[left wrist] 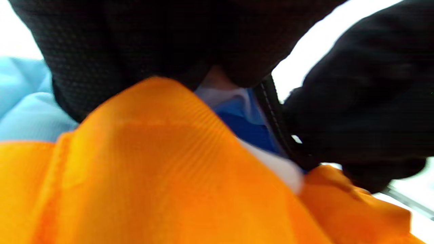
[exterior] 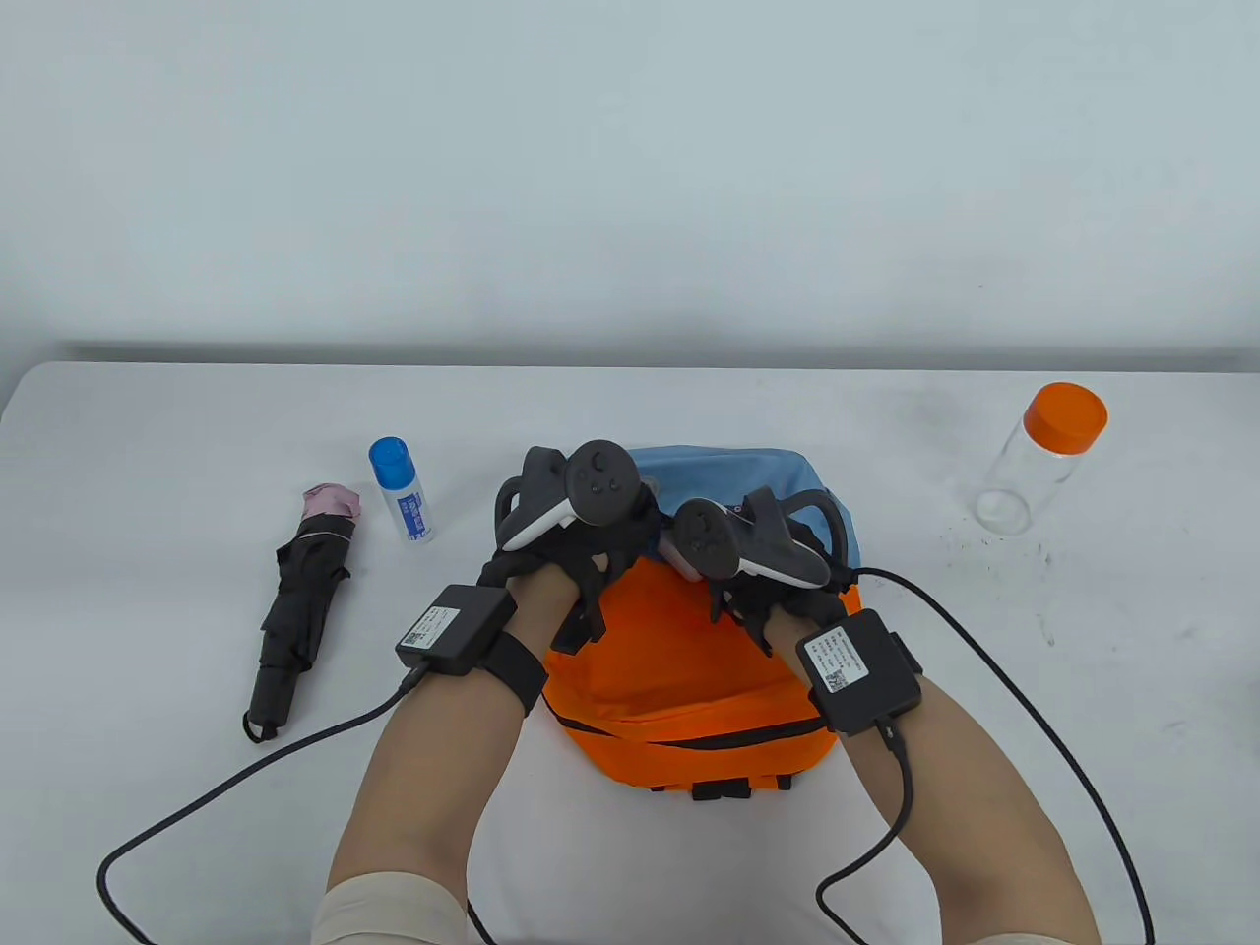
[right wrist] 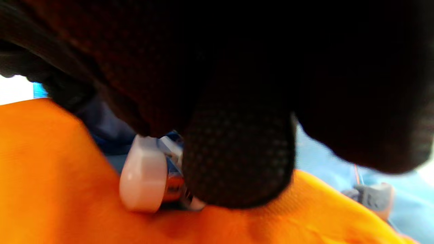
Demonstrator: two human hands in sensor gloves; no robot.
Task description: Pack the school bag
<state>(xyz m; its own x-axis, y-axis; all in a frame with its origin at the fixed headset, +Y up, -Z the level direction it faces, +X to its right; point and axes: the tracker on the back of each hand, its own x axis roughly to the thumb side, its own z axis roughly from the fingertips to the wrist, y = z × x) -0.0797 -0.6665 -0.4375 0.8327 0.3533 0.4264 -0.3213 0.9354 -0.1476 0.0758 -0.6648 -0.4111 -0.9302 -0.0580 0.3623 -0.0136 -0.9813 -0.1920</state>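
Note:
An orange and light-blue school bag point(exterior: 689, 679) lies on the table in front of me. My left hand point(exterior: 591, 561) grips the orange fabric point(left wrist: 152, 162) at the edge of the bag's mouth, with the black zip point(left wrist: 271, 115) and blue lining beside it. My right hand point(exterior: 733, 581) pinches a small white-capped object point(right wrist: 144, 176) with a blue body at that same mouth, its thumb point(right wrist: 237, 162) pressed on it. A bit of its pale cap point(exterior: 677, 553) shows between the two hands. The fingertips are hidden under the trackers in the table view.
A folded black umbrella point(exterior: 300, 610) with a pink tip lies at the left, beside a white bottle with a blue cap point(exterior: 402, 489). A clear jar with an orange lid point(exterior: 1041, 458) stands at the right. Glove cables point(exterior: 994, 640) trail along the near table.

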